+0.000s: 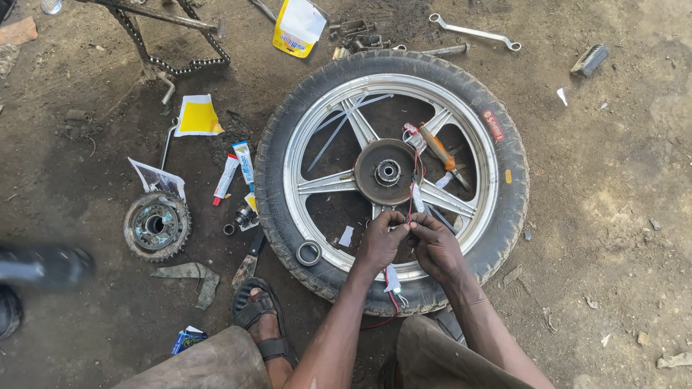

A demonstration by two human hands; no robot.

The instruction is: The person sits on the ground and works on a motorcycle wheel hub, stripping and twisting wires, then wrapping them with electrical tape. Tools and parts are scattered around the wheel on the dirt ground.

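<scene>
While both our hands meet at lower centre over the wheel (pixel 393 180), our left hand (pixel 380 241) and right hand (pixel 435 246) pinch the thin red wire (pixel 413 189), which runs upward toward the hub (pixel 387 172).

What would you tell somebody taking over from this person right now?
Left hand and right hand: both pinching thin red wires together over the wheel's near side.
Wheel: flat on the dirt, hub up, screwdriver lying on the spokes.
Nearby: sprocket and two tubes to the left, a wrench beyond the wheel.
Done: wires run from hub to hands.
Left: the wire ends are loose in the fingers; a small connector dangles below the wrists.
</scene>
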